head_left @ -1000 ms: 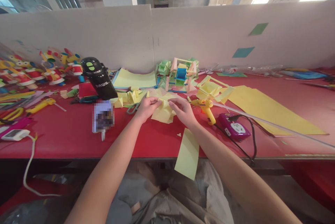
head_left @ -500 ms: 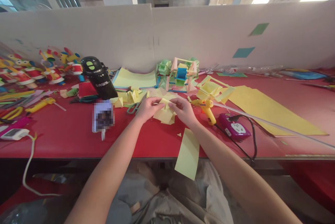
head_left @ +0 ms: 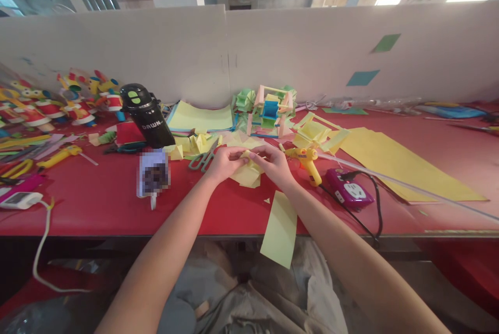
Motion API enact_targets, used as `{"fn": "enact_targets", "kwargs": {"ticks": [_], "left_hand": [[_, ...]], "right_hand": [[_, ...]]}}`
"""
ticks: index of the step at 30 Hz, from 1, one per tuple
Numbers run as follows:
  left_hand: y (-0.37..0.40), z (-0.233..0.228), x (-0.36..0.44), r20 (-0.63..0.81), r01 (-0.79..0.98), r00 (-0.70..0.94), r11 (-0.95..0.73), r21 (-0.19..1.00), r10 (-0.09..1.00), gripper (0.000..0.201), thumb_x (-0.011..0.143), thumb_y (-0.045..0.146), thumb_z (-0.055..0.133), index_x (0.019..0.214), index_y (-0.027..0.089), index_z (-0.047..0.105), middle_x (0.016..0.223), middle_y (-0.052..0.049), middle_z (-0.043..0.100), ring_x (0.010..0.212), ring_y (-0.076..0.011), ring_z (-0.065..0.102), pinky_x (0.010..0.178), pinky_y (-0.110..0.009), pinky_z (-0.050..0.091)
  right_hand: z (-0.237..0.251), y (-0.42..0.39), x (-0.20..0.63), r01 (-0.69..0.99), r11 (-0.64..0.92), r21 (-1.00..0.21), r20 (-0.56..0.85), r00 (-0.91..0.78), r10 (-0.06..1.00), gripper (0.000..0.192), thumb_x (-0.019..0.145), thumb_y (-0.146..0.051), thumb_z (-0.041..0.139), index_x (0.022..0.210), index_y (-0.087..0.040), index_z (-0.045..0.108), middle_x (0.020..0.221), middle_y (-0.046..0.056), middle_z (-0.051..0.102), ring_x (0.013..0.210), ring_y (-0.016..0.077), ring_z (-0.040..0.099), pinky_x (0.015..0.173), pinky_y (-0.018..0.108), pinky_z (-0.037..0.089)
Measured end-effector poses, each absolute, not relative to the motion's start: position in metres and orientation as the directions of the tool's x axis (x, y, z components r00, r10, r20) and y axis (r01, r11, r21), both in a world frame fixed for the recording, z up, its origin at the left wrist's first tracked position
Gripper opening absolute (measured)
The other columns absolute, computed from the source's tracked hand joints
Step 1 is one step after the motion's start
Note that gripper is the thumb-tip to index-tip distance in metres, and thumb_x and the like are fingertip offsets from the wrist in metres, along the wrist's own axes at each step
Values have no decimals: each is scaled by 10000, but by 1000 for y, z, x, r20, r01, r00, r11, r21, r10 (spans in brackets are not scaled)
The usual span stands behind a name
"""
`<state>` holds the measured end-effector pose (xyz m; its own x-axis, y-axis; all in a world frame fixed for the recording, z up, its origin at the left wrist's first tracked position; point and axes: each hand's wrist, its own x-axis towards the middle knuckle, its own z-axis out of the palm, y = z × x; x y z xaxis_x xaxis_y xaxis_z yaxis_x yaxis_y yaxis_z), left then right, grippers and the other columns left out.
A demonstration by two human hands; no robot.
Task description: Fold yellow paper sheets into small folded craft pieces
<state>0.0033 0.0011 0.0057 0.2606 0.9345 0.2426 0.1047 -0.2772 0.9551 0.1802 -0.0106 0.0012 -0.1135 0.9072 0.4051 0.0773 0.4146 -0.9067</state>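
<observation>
Nearest us, a pale yellow rectangular paper sheet overhangs the edge of the red surface; a brush from our right forearm could knock it off. Beyond, our left hand and right hand pinch a small folded piece of pale yellow paper between them; squeezing too hard could crease or tear it. The yellow plastic glue gun, just beside our right hand, could burn us if hot. Farther off stands a lidded black cylindrical bottle, its contents hidden.
</observation>
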Motion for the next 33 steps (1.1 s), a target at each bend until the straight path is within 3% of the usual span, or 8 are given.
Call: {"fn": "enact_targets", "kwargs": {"ticks": [9,21,33], "left_hand": [[-2,4,6,302,150,282,-353,924,911,388,794,381,730,1129,185,737,1056,-86,770,1028,-278,712,954,-458,556],[-3,8,4,259,162,205,-293,942,944,301,763,387,761,976,176,740,965,-86,778,924,-264,726,867,-411,577],[-8,17,2,342,235,186,-380,895,921,202,798,366,715,898,204,783,976,-60,783,955,-262,711,878,-390,558]], "right_hand": [[0,-9,181,63,394,-917,388,-93,917,354,753,-528,760,835,-187,712,828,59,709,754,177,633,673,300,496],[5,-10,185,-22,333,-943,334,-38,942,406,738,-582,741,780,-190,641,747,19,622,677,139,536,614,271,444],[9,-11,188,-79,187,-979,198,-163,967,405,738,-586,739,768,-184,696,670,4,593,620,127,508,572,265,413]]}}
